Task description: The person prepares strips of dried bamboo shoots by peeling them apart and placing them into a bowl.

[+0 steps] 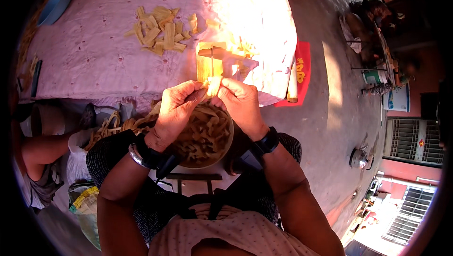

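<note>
My left hand [175, 107] and my right hand [243, 107] meet at the near edge of a cloth-covered table. Between their pinched fingertips they hold a pale yellow, flat strip [214, 87]; its exact material I cannot make out. Just beyond the fingers stands a small wooden block [203, 68] with a crosspiece and a thin dark upright line in its middle. Below my hands, a round basin [231, 139] is full of long, curled yellowish strips [203, 131]. Farther up the table lies a loose pile of short, flat yellow pieces [163, 31].
A pink quilted cloth [94, 53] covers the table, with strong sunlight on its right part. A blue basin [56, 3] is at the far left. Red paper [303, 74] hangs at the table's right edge. Another person's leg [45, 149] shows at left. A metal kettle [359, 158] stands right.
</note>
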Demonstrator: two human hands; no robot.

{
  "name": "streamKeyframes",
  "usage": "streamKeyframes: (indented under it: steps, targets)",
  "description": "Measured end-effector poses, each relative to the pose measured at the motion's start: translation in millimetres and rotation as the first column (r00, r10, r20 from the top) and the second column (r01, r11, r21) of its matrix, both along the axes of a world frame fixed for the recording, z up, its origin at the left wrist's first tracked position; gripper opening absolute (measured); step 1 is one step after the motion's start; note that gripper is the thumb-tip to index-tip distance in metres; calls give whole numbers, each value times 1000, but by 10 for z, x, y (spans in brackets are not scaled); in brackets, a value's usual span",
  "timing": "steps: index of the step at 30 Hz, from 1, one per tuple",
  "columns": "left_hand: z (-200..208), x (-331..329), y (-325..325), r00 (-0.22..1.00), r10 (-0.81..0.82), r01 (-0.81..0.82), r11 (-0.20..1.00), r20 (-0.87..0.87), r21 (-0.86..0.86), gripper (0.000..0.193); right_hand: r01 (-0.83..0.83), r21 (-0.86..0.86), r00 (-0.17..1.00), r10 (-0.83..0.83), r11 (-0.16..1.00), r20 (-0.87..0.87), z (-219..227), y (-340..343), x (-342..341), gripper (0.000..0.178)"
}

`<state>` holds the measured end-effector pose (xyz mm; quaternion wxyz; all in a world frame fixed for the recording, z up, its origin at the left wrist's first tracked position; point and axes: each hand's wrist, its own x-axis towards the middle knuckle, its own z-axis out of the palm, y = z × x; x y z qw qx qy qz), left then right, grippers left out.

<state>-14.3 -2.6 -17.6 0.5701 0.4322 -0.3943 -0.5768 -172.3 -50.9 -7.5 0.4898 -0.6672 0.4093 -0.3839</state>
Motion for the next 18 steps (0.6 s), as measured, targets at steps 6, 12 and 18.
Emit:
streamKeyframes:
  steps: [6,12,18]
  targets:
    - [148,191,-38,766,-111,251,958,634,-136,11,-189,187,980,197,964,-28,25,-56,-60,14]
    - [36,271,-29,938,-206,155,969,278,194,9,-187,193,967,215,963,-139,-7,-12,13,9]
    - [38,287,-26,941,-233,193,965,243,179,17,-160,22,970,161,987,-180,-49,-15,20,9]
